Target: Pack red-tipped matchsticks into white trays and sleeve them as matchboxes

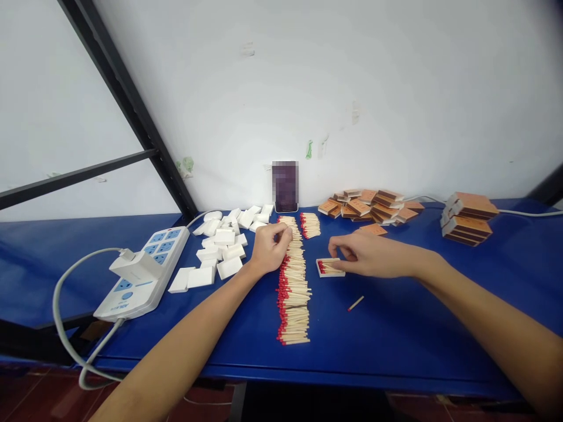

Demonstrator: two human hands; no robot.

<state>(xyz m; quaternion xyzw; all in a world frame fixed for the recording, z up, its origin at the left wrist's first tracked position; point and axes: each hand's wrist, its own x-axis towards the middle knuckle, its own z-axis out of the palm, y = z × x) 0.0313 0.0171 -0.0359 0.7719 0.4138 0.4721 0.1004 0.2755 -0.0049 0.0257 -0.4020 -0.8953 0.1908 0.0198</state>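
Observation:
My left hand (pixel 269 248) is closed, fingers curled, at the left side of a long row of red-tipped matches (pixel 294 293); what it pinches, if anything, is hidden. Over the right end of a small white matchbox tray (pixel 320 274) my right hand (pixel 363 252) bends its fingers down, and its fingertips are partly hidden. Several matches (pixel 328 266) lie in that tray, heads to the left. A single loose match (pixel 356 303) rests on the blue table below the right hand. Behind the tray sits a short separate group of matches (pixel 311 225).
White matchbox trays (pixel 224 237) are heaped on the left beside a power strip (pixel 169 243) with a plugged-in charger (pixel 138 268). Orange-brown matchbox sleeves (pixel 358 207) pile up at the back right, near stacked matchboxes (pixel 468 217). A phone (pixel 285 187) leans against the wall.

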